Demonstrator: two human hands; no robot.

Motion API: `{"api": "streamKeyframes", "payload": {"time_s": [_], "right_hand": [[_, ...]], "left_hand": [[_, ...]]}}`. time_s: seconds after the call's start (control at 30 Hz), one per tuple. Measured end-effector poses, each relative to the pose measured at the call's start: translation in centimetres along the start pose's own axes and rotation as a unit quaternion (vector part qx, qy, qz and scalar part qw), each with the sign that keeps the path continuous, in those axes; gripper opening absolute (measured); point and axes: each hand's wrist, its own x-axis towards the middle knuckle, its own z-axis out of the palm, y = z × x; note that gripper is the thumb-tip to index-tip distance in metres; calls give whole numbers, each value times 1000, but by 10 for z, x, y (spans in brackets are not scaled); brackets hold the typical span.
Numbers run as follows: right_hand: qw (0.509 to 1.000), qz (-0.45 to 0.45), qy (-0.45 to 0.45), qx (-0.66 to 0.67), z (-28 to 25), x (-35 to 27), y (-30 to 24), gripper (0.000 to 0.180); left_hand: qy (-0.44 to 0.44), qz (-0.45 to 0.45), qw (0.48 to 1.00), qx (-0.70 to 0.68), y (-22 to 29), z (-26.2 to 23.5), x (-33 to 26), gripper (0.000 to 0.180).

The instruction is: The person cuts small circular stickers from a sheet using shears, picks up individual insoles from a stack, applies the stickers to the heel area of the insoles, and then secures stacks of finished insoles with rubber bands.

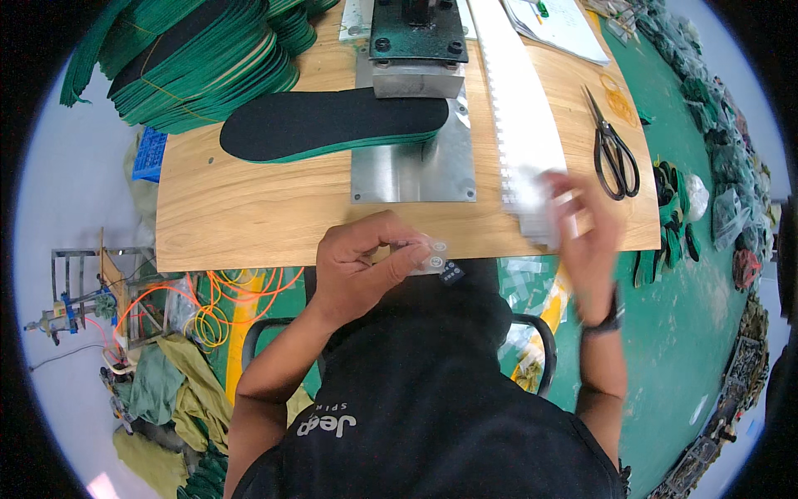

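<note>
My left hand (363, 264) is in front of the table's near edge, thumb and fingers pinched on a small clear plastic film piece (436, 259) with round marks on it. Motion blurs my right hand (588, 237), which is over the table's near right edge beside the end of a long white strip sheet (522, 125); whether it holds anything cannot be made out. Beyond my left hand, a black insole (320, 123) with green layers beneath it lies with its right end under the metal block (418, 81) of a press. The press stands on a steel plate (413, 179).
Tied stacks of green and black insoles (216, 71) fill the back left of the wooden table (249, 224). Black-handled scissors (615, 154), yellow rubber bands (618, 101) and a paper pad (559, 29) lie at the right. Orange hoses (218, 306) trail over the floor at the left.
</note>
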Motion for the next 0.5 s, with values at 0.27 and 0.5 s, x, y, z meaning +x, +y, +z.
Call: {"api": "streamKeyframes", "payload": {"time_s": [0.27, 0.5], "right_hand": [[945, -92, -132, 285, 91, -17, -60, 10], [929, 143, -90, 330, 95, 7, -56, 22]], "left_hand": [[20, 149, 986, 78, -1, -22, 9, 15], [27, 251, 852, 458, 19, -79, 84, 51]]}}
